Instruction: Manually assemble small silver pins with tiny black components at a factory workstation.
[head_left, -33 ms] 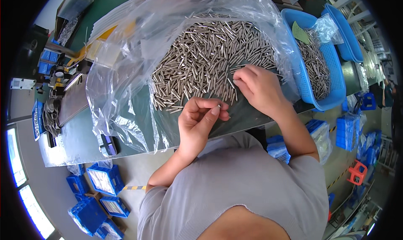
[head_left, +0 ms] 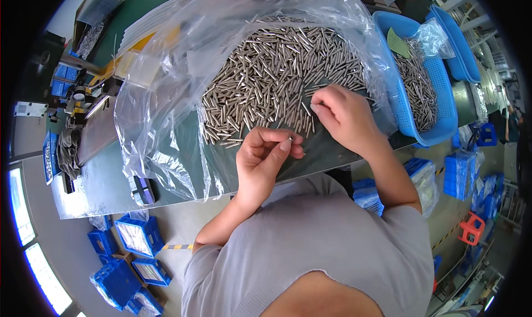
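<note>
A wide heap of small metal pins (head_left: 266, 75) lies on clear plastic sheeting (head_left: 160, 145) over the dark green table. Just in front of the heap, my left hand (head_left: 263, 156) pinches one metal pin (head_left: 291, 139) between thumb and forefinger, its end showing as a small bright spot. My right hand (head_left: 346, 117) hovers at the heap's near right edge, thumb and forefinger drawn together. Whether anything sits between those fingertips is hidden. A few loose pins lie close to its fingertips.
At right stands a blue basket (head_left: 446, 106) of pins with a green paper slip (head_left: 397, 43) in it; another blue basket (head_left: 471, 67) is behind. A purple-and-black object (head_left: 141, 190) lies near the table's front edge. Blue crates (head_left: 138, 236) stand on the floor.
My right hand has shifted very slightly to the right. The left hand keeps its pinch on the pin, nearly still.
</note>
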Motion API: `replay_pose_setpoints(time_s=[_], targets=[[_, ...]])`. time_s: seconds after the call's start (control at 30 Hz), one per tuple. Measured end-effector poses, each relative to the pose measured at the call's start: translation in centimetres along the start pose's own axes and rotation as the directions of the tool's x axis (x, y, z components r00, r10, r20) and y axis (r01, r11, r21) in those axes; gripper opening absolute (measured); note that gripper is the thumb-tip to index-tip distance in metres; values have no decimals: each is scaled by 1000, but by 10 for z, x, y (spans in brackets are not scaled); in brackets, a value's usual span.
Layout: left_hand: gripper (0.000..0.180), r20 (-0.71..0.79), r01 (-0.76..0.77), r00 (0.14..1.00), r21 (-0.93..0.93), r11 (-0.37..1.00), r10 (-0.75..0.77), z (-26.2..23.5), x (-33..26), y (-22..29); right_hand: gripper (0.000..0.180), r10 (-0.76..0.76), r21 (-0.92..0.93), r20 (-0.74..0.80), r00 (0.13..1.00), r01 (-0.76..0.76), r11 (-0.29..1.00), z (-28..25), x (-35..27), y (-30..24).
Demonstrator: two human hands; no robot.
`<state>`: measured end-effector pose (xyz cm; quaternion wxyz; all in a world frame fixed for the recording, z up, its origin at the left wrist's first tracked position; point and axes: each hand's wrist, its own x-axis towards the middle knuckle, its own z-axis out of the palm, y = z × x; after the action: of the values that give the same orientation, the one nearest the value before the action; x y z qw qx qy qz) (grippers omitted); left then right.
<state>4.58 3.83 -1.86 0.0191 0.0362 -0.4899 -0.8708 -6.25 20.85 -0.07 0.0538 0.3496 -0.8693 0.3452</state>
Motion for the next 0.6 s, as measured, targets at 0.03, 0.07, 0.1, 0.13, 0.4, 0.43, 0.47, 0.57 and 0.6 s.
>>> replay_pose_setpoints(time_s=[0.03, 0.07, 0.1, 0.13, 0.4, 0.43, 0.47, 0.57, 0.6], targets=[[6, -5, 1, 1000, 3, 1000, -1, 0, 0, 0, 6, 79, 193, 51, 996, -87, 977, -5, -1, -3], [6, -10, -1, 1000, 0, 1000, 1, -1, 0, 0, 6, 155, 426, 107, 982, -186, 885, -8, -3, -6], [6, -15, -3, 1000, -3, 1000, 3, -1, 0, 0, 7, 214, 624, 179, 960, -279, 730, -9, -4, -9], [6, -14, -1, 1000, -1, 1000, 0, -1, 0, 0, 8, 204, 721, 214, 955, -296, 627, -6, -7, -10], [7, -4, 10, 1000, 2, 1000, -10, -2, 0, -1, 7, 213, 776, 237, 948, -316, 546, 8, -12, -28], [7, -5, 10, 1000, 1, 1000, -10, -2, 0, -2, 7, 229, 784, 257, 939, -341, 519, 8, -12, -31], [7, -5, 7, 1000, 6, 1000, -7, -3, -1, -2, 7, 229, 783, 258, 939, -342, 519, 8, -11, -31], [6, -3, -5, 1000, 9, 1000, 5, -4, -1, -3, 5, 160, 693, 153, 975, -221, 686, 16, -12, -30], [6, 0, -14, 1000, 7, 1000, 14, -4, -1, -3, 5, 160, 692, 154, 975, -222, 687, 16, -12, -31]])
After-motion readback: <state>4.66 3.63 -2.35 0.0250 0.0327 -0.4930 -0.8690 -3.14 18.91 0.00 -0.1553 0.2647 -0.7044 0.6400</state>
